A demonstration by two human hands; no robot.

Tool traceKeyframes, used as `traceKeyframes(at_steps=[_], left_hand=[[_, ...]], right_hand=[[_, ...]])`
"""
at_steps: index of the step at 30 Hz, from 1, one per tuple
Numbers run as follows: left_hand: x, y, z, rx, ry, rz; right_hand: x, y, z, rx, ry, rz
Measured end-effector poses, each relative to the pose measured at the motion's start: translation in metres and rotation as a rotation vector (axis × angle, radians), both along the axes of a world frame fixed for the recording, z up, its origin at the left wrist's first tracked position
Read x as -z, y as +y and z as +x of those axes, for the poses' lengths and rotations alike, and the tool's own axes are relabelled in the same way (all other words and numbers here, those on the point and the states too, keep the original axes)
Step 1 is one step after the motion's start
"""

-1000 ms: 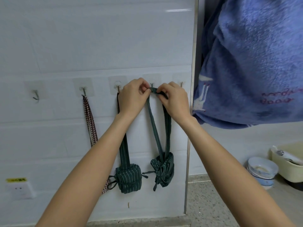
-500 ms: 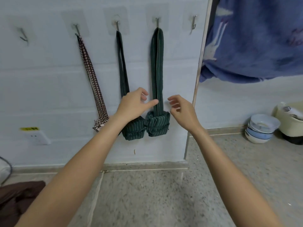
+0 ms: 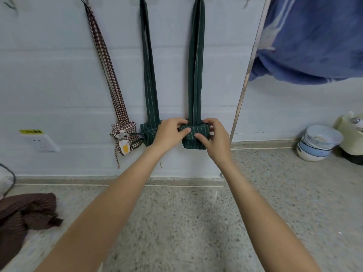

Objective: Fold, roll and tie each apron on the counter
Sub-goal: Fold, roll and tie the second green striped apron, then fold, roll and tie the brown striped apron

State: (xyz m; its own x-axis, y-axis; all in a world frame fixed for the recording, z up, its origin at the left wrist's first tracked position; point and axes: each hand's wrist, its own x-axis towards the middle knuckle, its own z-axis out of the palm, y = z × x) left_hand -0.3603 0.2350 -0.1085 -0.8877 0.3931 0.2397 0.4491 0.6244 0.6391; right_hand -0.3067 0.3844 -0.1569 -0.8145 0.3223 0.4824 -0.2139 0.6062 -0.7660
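Head view. Three aprons hang from wall hooks by their neck loops, each rolled into a bundle at the bottom and, as far as can be seen, tied. The checked apron (image 3: 122,134) is on the left, with a printed patch and loose tie ends showing. A green striped apron (image 3: 148,132) hangs in the middle, its bundle partly hidden by the left wrist. The second green striped apron (image 3: 193,139) hangs at right, its straps running straight up out of frame.

The left hand (image 3: 170,132) grips the upper left corner of the right-hand bundle, thumb laid across its front. The right hand (image 3: 214,137) holds the opposite side, thumb on the front and fingers curled behind. Both hands appear to be squaring or tightening the roll; judged a finishing adjustment.

Outstanding: a brown striped cloth (image 3: 25,214) lies crumpled on the table (image 3: 186,222) at lower left. It may be a further apron, unfolded; this cannot be confirmed.

Surroundings: speckled grey stone table meeting a white tiled wall (image 3: 49,75); a wall socket (image 3: 40,141) with yellow label; a metal corner strip (image 3: 243,91); a blue fleece blanket (image 3: 314,36) hanging at upper right; stacked bowls (image 3: 319,142) and a cream container (image 3: 351,134) at far right.
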Motion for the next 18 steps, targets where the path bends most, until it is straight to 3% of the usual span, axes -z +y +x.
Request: traceKeyframes(at_steps=[8,13,18], left_hand=[[0.004,0.010,0.000,-0.061,0.133,-0.032],[0.001,0.008,0.020,-0.061,0.308,-0.095],[-0.003,-0.017,0.052,-0.074,0.411,0.143]], right_hand=[[0.000,0.001,-0.004,0.111,-0.001,0.194],[-0.001,-0.004,0.015,0.113,0.157,0.276],[-0.012,-0.025,0.040,0.058,0.344,0.365]])
